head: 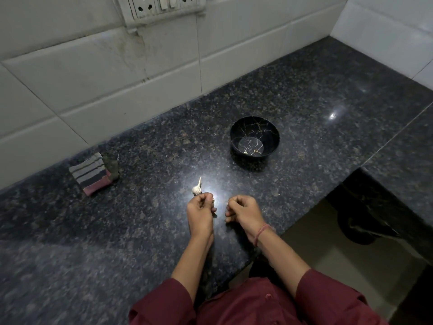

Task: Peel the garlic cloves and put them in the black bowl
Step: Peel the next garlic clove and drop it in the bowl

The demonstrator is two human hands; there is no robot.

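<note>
The left hand (200, 213) holds the garlic bulb (196, 189) in its grip, the right hand (243, 211) curls with its grip's contents impossible to tell, and the black bowl (255, 127) stands farther right.

Tally on the counter (328, 78), which we logged as one slab of dark speckled stone. We counted one black bowl (255, 137). Inside it we noted one small pale piece (245, 152), too small to identify. We counted one garlic bulb (196, 189) with one stalk. One folded striped cloth (91, 173). We counted two hands: one left hand (200, 211) and one right hand (243, 211). Two maroon sleeves (328, 296). One thread band (262, 233). On the wall we logged one switch plate (161, 10), cut off by the frame edge. On it we made out two sockets (145, 7) and two switches (164, 3).
</note>
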